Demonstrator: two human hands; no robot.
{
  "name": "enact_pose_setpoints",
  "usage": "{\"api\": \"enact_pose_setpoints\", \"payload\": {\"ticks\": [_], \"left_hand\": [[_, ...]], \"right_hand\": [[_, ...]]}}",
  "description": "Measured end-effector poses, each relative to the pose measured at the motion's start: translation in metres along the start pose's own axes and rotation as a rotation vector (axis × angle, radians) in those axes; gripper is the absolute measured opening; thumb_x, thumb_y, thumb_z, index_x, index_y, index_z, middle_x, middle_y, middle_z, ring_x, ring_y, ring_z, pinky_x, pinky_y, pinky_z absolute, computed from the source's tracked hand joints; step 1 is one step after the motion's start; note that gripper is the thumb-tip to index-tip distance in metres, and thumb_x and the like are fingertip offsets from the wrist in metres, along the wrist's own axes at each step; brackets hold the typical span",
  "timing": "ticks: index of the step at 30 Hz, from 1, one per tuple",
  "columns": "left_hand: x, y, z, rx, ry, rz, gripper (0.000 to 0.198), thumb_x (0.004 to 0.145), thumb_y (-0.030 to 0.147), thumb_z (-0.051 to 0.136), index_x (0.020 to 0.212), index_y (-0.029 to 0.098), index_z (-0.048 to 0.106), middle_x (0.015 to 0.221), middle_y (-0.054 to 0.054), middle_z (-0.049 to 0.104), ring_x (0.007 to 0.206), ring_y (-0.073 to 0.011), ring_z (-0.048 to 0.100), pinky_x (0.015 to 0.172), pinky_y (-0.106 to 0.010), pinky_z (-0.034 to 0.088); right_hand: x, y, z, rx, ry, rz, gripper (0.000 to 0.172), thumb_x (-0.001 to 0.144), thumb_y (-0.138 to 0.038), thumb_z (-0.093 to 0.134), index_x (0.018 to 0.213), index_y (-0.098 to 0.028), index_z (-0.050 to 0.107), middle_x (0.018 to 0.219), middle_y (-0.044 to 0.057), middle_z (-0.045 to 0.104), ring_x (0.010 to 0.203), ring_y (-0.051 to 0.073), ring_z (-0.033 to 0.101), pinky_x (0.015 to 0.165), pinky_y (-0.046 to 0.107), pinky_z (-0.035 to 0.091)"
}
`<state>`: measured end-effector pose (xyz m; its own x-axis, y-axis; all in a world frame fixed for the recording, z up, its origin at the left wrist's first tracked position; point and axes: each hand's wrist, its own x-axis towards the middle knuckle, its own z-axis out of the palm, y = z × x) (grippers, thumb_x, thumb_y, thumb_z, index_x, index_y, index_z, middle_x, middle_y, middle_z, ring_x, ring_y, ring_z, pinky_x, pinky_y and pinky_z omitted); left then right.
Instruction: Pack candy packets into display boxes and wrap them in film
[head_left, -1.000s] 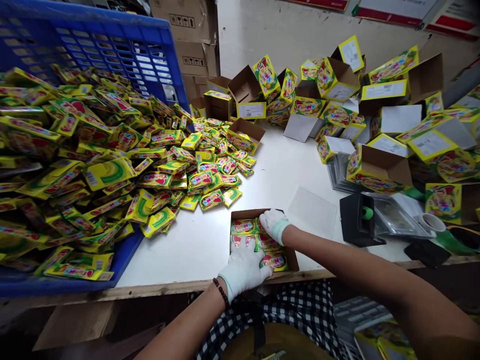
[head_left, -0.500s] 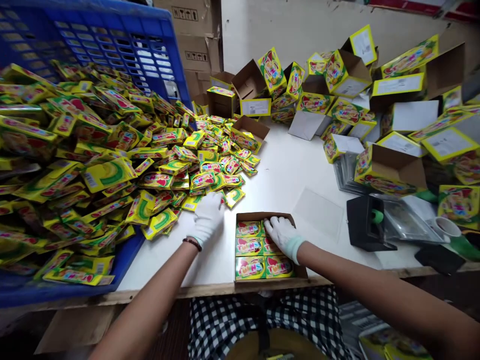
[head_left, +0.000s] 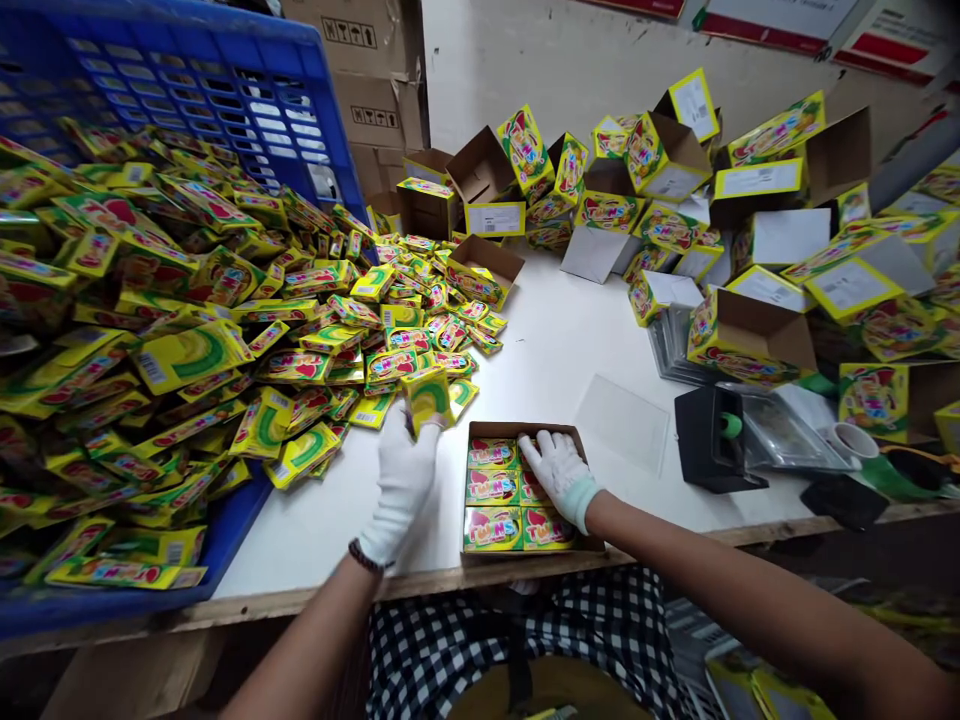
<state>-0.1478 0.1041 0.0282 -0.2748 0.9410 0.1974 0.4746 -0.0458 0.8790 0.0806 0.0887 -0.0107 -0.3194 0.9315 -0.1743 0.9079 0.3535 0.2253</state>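
As the flat yellow-green cardboard packet (head_left: 427,397) sits pinched in the white-gloved left hand (head_left: 405,465) beside the loose pile of similar packets (head_left: 390,367), light pressure should avoid dents; the white-gloved right hand (head_left: 559,472), fingers narrowly spread, rests inside the open brown-walled cardboard box (head_left: 487,431).

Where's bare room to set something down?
Bare table lies between the loose packs and the sheet, beyond the box; another patch lies between the crate and the left hand. The crate and the right side, heaped with cartons, are crowded.
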Motion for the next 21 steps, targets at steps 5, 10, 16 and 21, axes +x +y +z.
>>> {"api": "enact_pose_setpoints", "payload": {"ticks": [5, 10, 16, 21], "left_hand": [[-0.071, 0.042, 0.039, -0.559, -0.233, -0.358, 0.028, 0.085, 0.037, 0.057, 0.107, 0.019, 0.054, 0.103, -0.007, 0.067, 0.09, -0.0204, 0.065, 0.081, -0.034, 0.054], [-0.08, 0.031, 0.049, -0.575, -0.204, -0.443, 0.028, 0.084, 0.036, 0.058, 0.106, 0.019, 0.054, 0.103, -0.007, 0.066, 0.089, -0.0211, 0.064, 0.079, -0.035, 0.054], [-0.062, 0.033, 0.029, -0.706, -0.224, -0.407, 0.026, 0.086, 0.037, 0.06, 0.105, 0.019, 0.055, 0.104, -0.007, 0.066, 0.089, -0.0194, 0.066, 0.079, -0.034, 0.056], [-0.033, 0.033, 0.017, -0.872, -0.266, -0.363, 0.04, 0.082, 0.04, 0.068, 0.114, 0.019, 0.055, 0.109, -0.008, 0.067, 0.082, -0.017, 0.068, 0.076, -0.034, 0.059]], "right_hand": [[-0.002, 0.001, -0.003, 0.001, -0.059, -0.053, 0.053, 0.094, -0.007, 0.031, 0.143, -0.017, 0.047, 0.127, 0.021, 0.052, 0.113, 0.033, 0.05, 0.102, 0.054, 0.036], [-0.008, -0.015, 0.003, 0.064, -0.158, 0.04, 0.057, 0.091, -0.004, 0.035, 0.145, -0.02, 0.045, 0.151, 0.023, 0.034, 0.134, 0.04, 0.039, 0.099, 0.054, 0.042], [-0.006, 0.0, 0.002, 0.345, -0.264, -0.012, 0.067, 0.079, -0.001, 0.053, 0.144, -0.016, 0.048, 0.152, 0.024, 0.035, 0.133, 0.044, 0.042, 0.099, 0.058, 0.045], [0.007, 0.019, -0.036, 1.311, -0.074, 0.026, 0.038, 0.096, -0.034, 0.045, 0.127, -0.018, 0.061, 0.117, 0.013, 0.066, 0.106, 0.025, 0.064, 0.097, 0.045, 0.05]]}}
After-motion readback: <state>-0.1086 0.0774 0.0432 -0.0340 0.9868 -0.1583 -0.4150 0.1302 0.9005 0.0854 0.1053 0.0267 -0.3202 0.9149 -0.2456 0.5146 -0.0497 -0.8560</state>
